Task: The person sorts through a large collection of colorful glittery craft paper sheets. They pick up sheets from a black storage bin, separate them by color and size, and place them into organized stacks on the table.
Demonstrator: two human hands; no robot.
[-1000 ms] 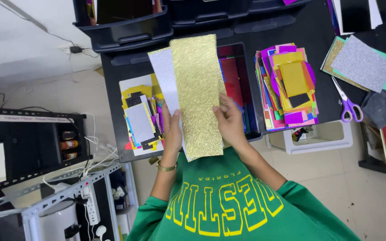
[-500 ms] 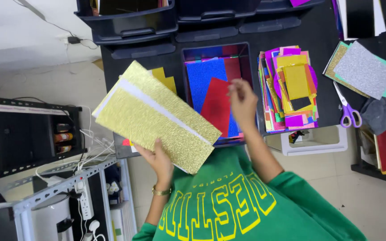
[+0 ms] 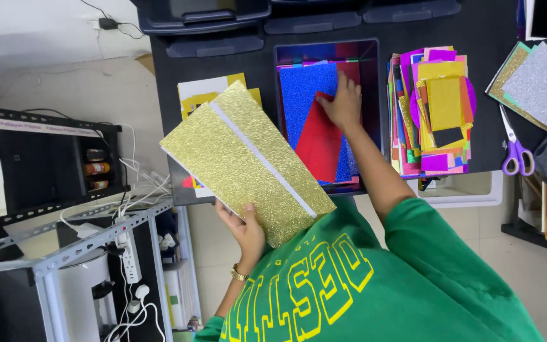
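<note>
Holding two gold glitter sheets (image 3: 245, 168) in my left hand (image 3: 246, 229), I am keeping its fingers curled shut on their near edge, out to the left of the black worktop (image 3: 232, 57). Farther off, my right hand (image 3: 343, 104) is resting open-fingered on a red sheet (image 3: 318, 149) in the paper bin (image 3: 324, 114). I think I am picking colours; next needs a pinch on that red corner.

The right hand (image 3: 344, 104) has reached onto the red sheet (image 3: 318, 147).
</note>
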